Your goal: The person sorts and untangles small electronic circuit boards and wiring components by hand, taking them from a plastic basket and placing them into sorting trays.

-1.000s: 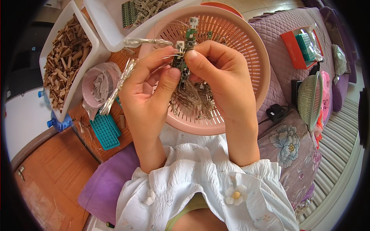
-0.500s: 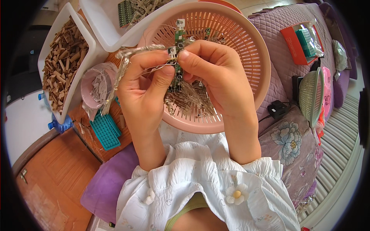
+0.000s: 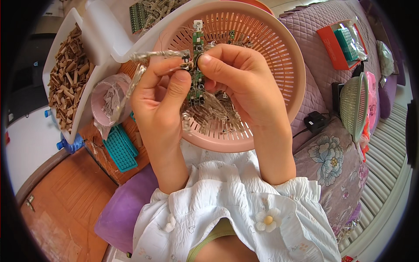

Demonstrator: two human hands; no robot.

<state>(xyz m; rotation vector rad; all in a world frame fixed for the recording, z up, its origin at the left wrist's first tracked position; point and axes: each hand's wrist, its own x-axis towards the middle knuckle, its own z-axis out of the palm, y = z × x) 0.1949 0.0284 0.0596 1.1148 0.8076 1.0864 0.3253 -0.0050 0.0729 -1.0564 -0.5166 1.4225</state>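
My left hand (image 3: 159, 94) is closed in a pinch on a small circuit board (image 3: 186, 56), held between thumb and index finger. A twisted bundle of thin clear-coated wire (image 3: 157, 55) trails from it over the fingers. My right hand (image 3: 246, 83) pinches a narrow strip of green circuit boards (image 3: 197, 39) at its edge, thumb on top; its curled fingers partly hide the grip. The strip stands lengthwise over a pink slotted basket (image 3: 291, 87). Below the hands, bundles of fine wire string lights (image 3: 220, 113) lie in the basket.
At left stand a white bin (image 3: 52, 98) of brown cardboard tubes, a pink tub (image 3: 98, 98) with pale scraps, and teal trays (image 3: 120, 150). A white tray (image 3: 150, 38) behind holds more boards and wires. On the quilted cover sits a red box (image 3: 329, 48).
My hands have shifted slightly left. The small board in my left fingers has tilted and moved left, opening a narrow gap from my right thumb. The strip has moved left with my right hand.
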